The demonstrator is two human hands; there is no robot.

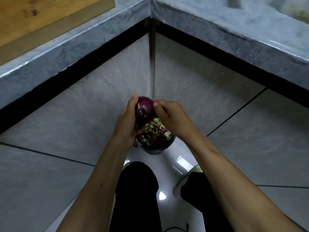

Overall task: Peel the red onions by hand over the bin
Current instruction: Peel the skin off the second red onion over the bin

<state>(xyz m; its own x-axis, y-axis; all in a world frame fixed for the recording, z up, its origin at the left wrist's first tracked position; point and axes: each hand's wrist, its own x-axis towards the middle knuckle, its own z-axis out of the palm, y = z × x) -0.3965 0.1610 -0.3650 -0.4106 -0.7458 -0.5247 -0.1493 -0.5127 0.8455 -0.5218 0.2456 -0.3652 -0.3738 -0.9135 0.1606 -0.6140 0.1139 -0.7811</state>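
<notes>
The left hand (129, 119) grips the onion (144, 110) from its left side: the thumb reaches up over the top of the bulb and the fingers curl round underneath, so the onion sits against the palm with its purple skin facing the camera. A torn, paler patch of skin shows low on its left face, near the palm.

The right hand (170, 114) comes in from the other side. Its thumb tip presses on the onion's upper right edge, and its fingers are curled behind and below the bulb; they seem to pinch at the skin there, though the exact hold is hidden behind the hand.

Both hands hold the onion directly above the bin (156, 148), a small dark round container standing on the floor (184, 166) in the corner under the counter (83, 47). The onion is clear of the bin, not touching it. Inside lie peels (157, 132), green and reddish scraps mixed together, partly hidden by the hands.

A wooden board (41, 12) lies on the counter at upper left.
</notes>
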